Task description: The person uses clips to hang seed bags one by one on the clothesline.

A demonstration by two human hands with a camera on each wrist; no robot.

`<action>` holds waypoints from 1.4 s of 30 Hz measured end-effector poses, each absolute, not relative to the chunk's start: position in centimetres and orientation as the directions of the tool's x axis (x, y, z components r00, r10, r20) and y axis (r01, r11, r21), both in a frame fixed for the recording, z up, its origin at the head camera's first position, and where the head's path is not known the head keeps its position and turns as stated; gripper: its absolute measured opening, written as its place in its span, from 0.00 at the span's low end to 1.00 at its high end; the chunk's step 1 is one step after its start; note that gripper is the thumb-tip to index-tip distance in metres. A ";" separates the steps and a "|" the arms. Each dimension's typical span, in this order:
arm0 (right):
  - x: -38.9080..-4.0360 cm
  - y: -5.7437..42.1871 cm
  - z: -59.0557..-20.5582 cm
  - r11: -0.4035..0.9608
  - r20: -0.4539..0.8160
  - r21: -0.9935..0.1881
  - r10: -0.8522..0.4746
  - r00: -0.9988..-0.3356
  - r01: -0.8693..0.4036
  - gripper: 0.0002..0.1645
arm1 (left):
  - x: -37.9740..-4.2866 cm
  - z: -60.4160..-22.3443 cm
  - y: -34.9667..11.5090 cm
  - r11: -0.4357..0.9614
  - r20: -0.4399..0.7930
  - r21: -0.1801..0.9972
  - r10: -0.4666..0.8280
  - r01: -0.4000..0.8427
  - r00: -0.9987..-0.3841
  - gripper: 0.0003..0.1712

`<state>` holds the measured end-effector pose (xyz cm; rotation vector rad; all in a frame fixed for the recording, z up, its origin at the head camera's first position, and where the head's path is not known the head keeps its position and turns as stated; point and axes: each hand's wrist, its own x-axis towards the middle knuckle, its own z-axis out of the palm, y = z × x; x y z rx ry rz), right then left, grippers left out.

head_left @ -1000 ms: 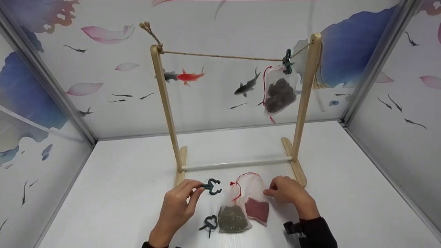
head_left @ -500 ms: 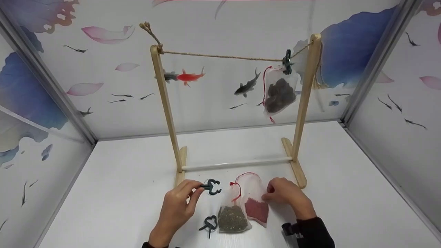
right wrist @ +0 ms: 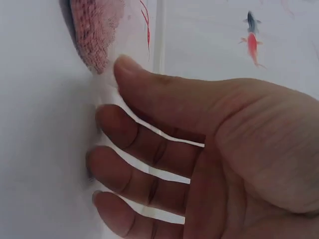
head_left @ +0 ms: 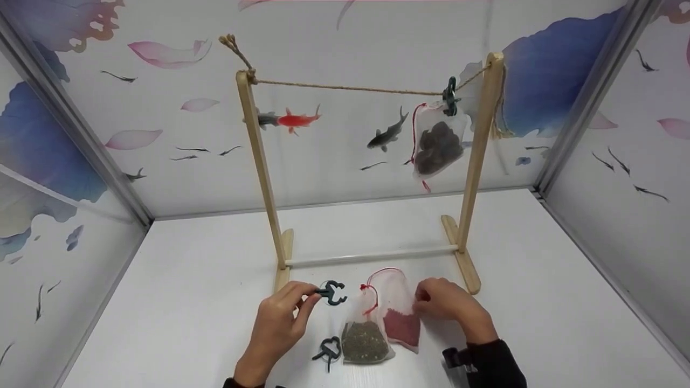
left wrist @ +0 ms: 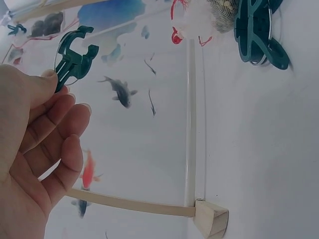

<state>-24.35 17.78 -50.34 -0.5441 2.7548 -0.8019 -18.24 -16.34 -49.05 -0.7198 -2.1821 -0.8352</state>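
In the head view my left hand (head_left: 283, 318) pinches a dark green plastic clip (head_left: 331, 292) by its handles between thumb and fingers, its hooked mouth spread. The left wrist view shows the same clip (left wrist: 75, 57) raised, with the other fingers loosely curled below. My right hand (head_left: 450, 304) pinches the right edge of a white mesh drawstring pouch (head_left: 401, 326) with reddish contents, thumb on the mesh (right wrist: 110, 82). That pouch lies on the table beside a second mesh pouch (head_left: 366, 342) with green-grey contents. Another green clip (head_left: 328, 349) lies left of them.
A wooden stand (head_left: 259, 161) with a twine line (head_left: 345, 88) rises behind the hands. From the line's right end hangs a mesh pouch (head_left: 439, 148) of dark lumps, held by a green clip (head_left: 450, 97). A pale crossbar (head_left: 372, 256) joins the feet. Printed panels (head_left: 188, 178) enclose the table.
My right hand has moved slightly left onto the edge of the reddish pouch, which has shifted a little. My left hand and its clip have stayed in place.
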 end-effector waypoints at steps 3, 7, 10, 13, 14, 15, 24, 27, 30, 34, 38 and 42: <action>-24.3 17.6 -49.8 0.746 -0.049 -0.572 -0.448 -0.893 -0.342 0.07 | -18.1 -49.0 -16.3 0.644 0.741 0.361 0.241 0.674 -0.627 0.07; -23.9 17.1 -48.6 0.680 0.034 -0.614 -0.484 -0.874 -0.401 0.05 | -18.0 -48.9 -16.2 0.650 0.716 0.380 0.243 0.658 -0.654 0.05; -23.5 16.5 -47.8 0.611 0.078 -0.674 -0.501 -0.862 -0.416 0.03 | -18.1 -48.9 -16.2 0.649 0.707 0.388 0.246 0.654 -0.663 0.04; -23.3 15.9 -47.1 0.554 0.126 -0.713 -0.501 -0.856 -0.430 0.03 | -18.1 -48.8 -16.3 0.648 0.707 0.390 0.244 0.654 -0.664 0.05; -23.2 15.8 -46.9 0.543 0.148 -0.715 -0.499 -0.854 -0.441 0.03 | -18.2 -48.7 -16.4 0.648 0.708 0.389 0.245 0.655 -0.663 0.05; -23.2 15.7 -46.6 0.537 0.172 -0.711 -0.493 -0.853 -0.454 0.04 | -18.2 -48.5 -16.4 0.650 0.707 0.388 0.245 0.654 -0.663 0.05; -23.1 16.5 -43.1 0.578 0.323 -0.612 -0.440 -0.838 -0.539 0.03 | -18.7 -45.3 -15.9 0.656 0.689 0.343 0.311 0.673 -0.655 0.03; -23.2 16.8 -40.9 0.613 0.351 -0.558 -0.436 -0.828 -0.559 0.03 | -19.1 -43.2 -15.9 0.654 0.688 0.303 0.354 0.694 -0.634 0.04; -23.2 17.0 -39.1 0.650 0.377 -0.494 -0.439 -0.815 -0.578 0.04 | -19.5 -41.3 -15.9 0.653 0.687 0.269 0.385 0.708 -0.616 0.03; -23.5 17.3 -37.0 0.692 0.418 -0.389 -0.456 -0.786 -0.608 0.04 | -20.1 -38.6 -15.5 0.659 0.687 0.213 0.424 0.722 -0.590 0.04; -23.9 17.3 -35.1 0.696 0.462 -0.314 -0.482 -0.744 -0.646 0.04 | -20.8 -35.7 -14.9 0.641 0.707 0.171 0.449 0.748 -0.546 0.04; -24.6 16.8 -33.0 0.691 0.527 -0.256 -0.487 -0.696 -0.676 0.03 | -21.6 -32.9 -14.2 0.609 0.719 0.169 0.461 0.775 -0.520 0.06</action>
